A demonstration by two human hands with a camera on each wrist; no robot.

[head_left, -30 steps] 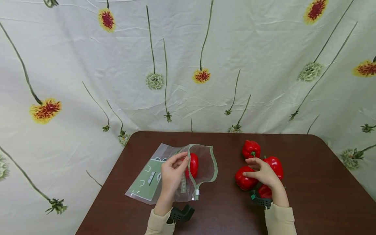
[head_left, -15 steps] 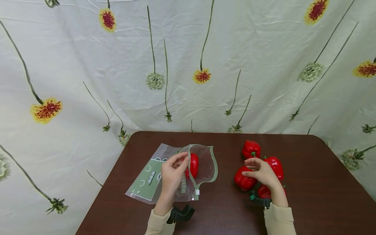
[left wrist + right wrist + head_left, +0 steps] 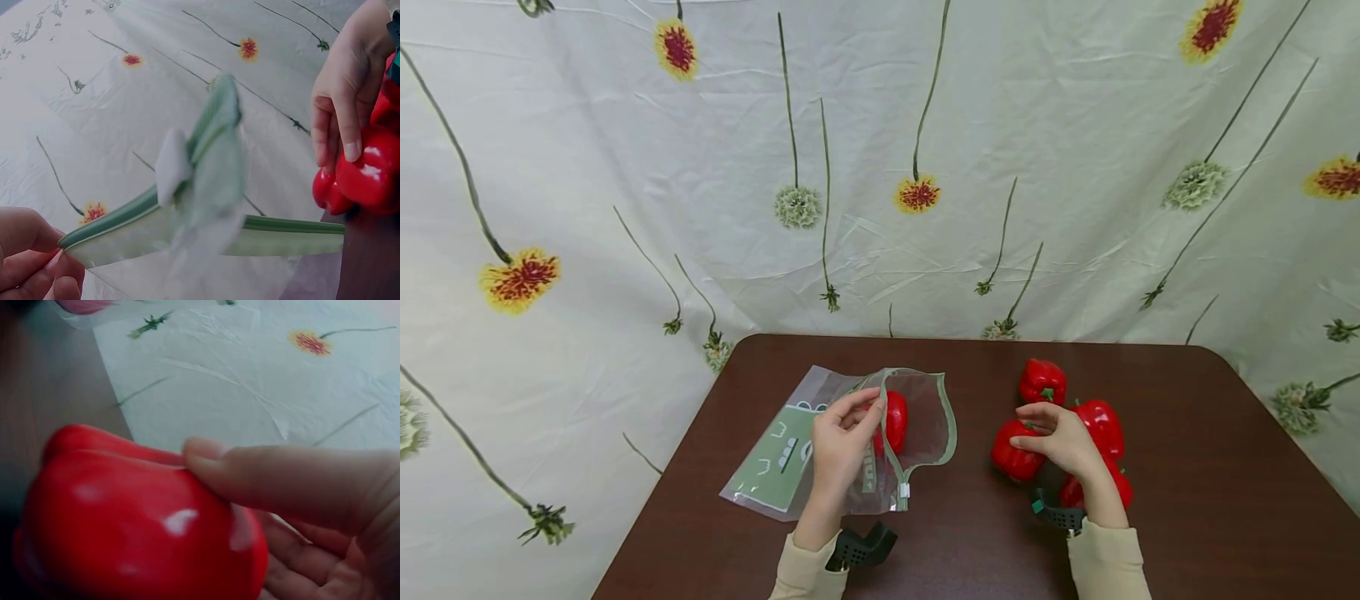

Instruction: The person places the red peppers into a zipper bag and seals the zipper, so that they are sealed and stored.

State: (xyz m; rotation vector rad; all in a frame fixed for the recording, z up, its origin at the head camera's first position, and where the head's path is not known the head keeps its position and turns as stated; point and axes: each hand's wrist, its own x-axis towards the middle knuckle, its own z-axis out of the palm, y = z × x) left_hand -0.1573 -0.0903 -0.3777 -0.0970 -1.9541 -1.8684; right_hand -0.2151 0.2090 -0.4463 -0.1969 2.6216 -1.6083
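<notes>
My left hand (image 3: 838, 437) pinches the green-edged rim of a clear zip bag (image 3: 775, 467) between thumb and fingers. The bag lies on its side with its mouth to the right and a white slider near the front corner. Inside the mouth sits a red bell pepper (image 3: 895, 421), partly behind the fingers. My right hand (image 3: 1067, 437) grips another red bell pepper (image 3: 1013, 454), its thumb on the near side and its fingers at the far side. In the right wrist view the thumb presses on this glossy pepper (image 3: 137, 519); the fingertips are hidden behind it.
Several more red bell peppers stand close to the right hand: one behind it (image 3: 1042, 382), one to its right (image 3: 1101, 429), and one partly under the wrist (image 3: 1112, 487). The brown table (image 3: 970, 542) ends at a flower-printed cloth (image 3: 850, 250) at the back.
The right hand and the pepper it holds have shifted slightly left, apart from the other peppers. The left hand and bag look unmoved.
</notes>
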